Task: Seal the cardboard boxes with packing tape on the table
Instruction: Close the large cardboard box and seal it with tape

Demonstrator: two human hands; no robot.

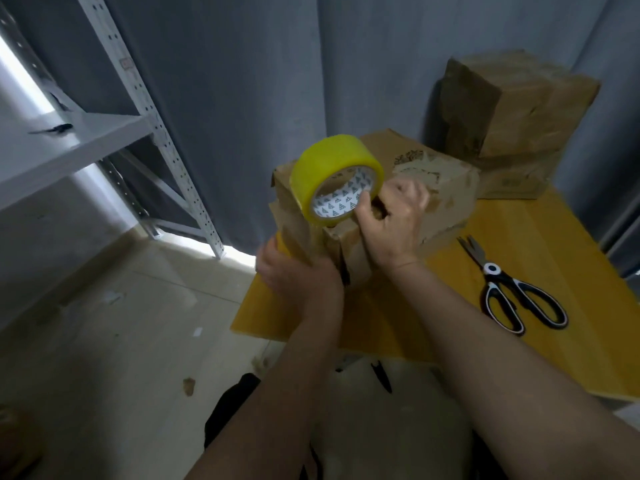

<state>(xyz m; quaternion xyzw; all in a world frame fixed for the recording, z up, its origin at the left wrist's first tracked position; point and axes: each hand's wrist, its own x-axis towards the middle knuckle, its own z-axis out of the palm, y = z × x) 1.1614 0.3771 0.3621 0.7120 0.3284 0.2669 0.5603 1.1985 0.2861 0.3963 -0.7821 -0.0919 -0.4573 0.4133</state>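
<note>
A worn cardboard box [446, 199] stands on the yellow table [540, 271], near its left edge. My right hand [394, 223] holds a roll of yellow packing tape [334, 178] by its white core, above the box's near left corner. A strip of tape runs from the roll down the box's near side. My left hand [298, 271] presses flat on that side of the box, over the strip's lower end.
Two more cardboard boxes [512, 116] are stacked at the back right of the table. Black-and-white scissors [509, 289] lie on the table to the right of my arms. A grey metal shelf [104, 140] stands to the left, and a grey curtain hangs behind.
</note>
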